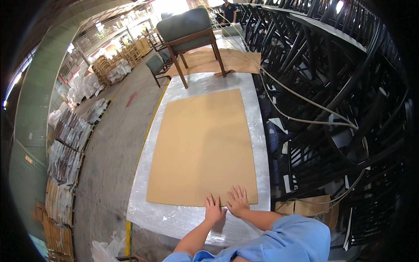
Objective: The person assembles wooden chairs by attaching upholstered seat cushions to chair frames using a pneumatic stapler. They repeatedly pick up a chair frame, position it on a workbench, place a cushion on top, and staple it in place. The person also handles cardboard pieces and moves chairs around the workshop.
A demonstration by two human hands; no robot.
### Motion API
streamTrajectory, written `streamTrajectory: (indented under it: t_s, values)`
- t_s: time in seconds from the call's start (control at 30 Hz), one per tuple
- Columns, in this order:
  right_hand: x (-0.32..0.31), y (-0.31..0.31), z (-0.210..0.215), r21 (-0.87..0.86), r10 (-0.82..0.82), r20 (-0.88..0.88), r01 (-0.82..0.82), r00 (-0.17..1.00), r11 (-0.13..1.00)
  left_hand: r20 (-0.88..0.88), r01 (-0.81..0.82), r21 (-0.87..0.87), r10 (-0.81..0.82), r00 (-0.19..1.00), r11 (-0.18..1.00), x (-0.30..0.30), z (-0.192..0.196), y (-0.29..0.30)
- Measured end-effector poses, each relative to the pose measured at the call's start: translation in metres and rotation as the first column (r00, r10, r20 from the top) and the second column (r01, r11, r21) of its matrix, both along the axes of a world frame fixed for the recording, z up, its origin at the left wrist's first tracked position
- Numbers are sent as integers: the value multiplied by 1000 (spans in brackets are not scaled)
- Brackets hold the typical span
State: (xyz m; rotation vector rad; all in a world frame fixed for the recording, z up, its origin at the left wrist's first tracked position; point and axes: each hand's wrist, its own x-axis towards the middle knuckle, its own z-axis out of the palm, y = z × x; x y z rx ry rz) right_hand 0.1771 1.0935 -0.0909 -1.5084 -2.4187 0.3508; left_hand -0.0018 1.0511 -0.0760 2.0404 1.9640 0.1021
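Observation:
A large tan cardboard sheet [200, 144] lies flat on a long table [142, 183] wrapped in clear plastic film. My left hand [214, 209] rests at the sheet's near edge, fingers stretched out over it. Just to its right, my right hand [238, 201] lies flat on the near right part of the sheet with its fingers spread. Neither hand grips anything. Beyond the sheet, a wooden chair [187, 32] with grey-green upholstery stands on the table, partly over brown paper [244, 62].
Dark chair frames [323, 65] are stacked along the right, with a pale hose [305, 120] looping in front. Wrapped flat bundles [65, 161] line the left beyond the aisle. Another chair [157, 67] stands on the floor. A person [228, 12] is at the far end.

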Motion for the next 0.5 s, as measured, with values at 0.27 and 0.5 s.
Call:
streamTrajectory:
  t_s: [0.27, 0.5]
  values:
    - [1, -2, 1, -2, -6, 44, 6, 999, 1000, -1, -4, -12, 4, 1000, 1000, 2, -3, 0]
    - [1, -1, 18, -7, 7, 89, -6, 996, 1000, -7, -5, -10, 5, 1000, 1000, 1, -1, 1]
